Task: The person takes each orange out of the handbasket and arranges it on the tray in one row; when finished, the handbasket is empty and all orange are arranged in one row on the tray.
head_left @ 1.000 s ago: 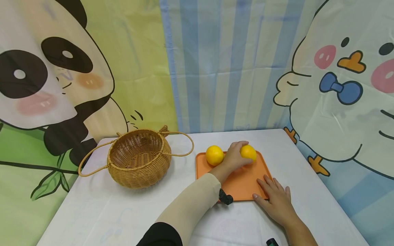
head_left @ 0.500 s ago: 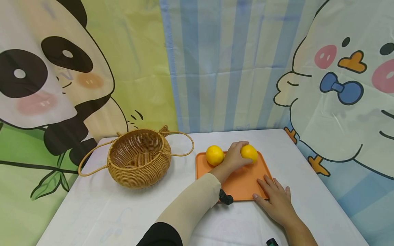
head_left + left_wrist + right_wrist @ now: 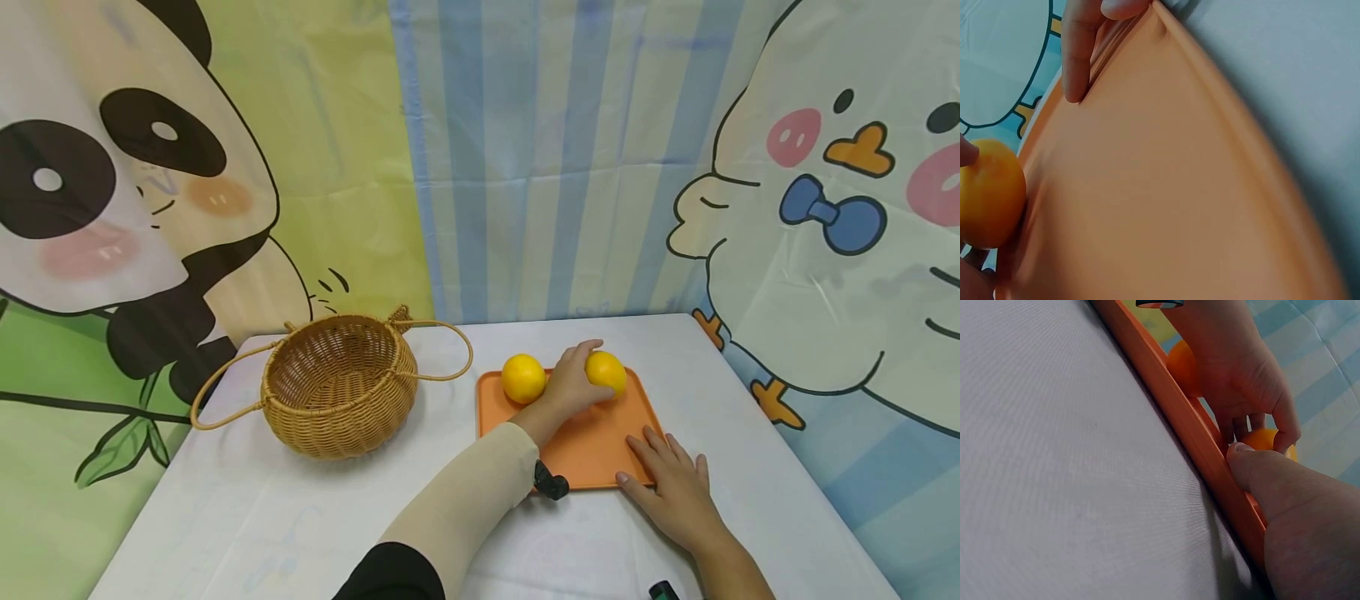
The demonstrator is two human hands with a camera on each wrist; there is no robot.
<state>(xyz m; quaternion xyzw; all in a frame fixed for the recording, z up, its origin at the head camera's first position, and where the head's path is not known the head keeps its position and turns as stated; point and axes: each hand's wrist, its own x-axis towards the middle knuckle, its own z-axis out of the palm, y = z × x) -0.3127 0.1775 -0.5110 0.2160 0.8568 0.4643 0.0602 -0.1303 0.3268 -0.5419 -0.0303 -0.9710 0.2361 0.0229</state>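
In the head view, my left hand (image 3: 572, 385) reaches over an orange plastic tray (image 3: 588, 458) and grips an orange (image 3: 606, 374), thumb on the near side and fingers on the far side. The left wrist view shows that orange (image 3: 991, 194) at its left edge, between fingertips. A second orange (image 3: 523, 378) sits at the tray's back left, just left of this hand. My right hand (image 3: 675, 492) lies at the tray's near right corner. Its fingers extend onto the tray, and in the right wrist view the thumb (image 3: 1254, 465) is at the rim.
A round wicker basket (image 3: 337, 425) with two loop handles stands at the left of the white-covered table (image 3: 247, 517). A small dark cylindrical object (image 3: 663, 591) shows at the bottom edge. Cartoon-printed cloth (image 3: 510, 167) hangs behind and at both sides.
My left hand and the orange in it have shifted only very slightly. The right hand, tray and basket stay where they were.
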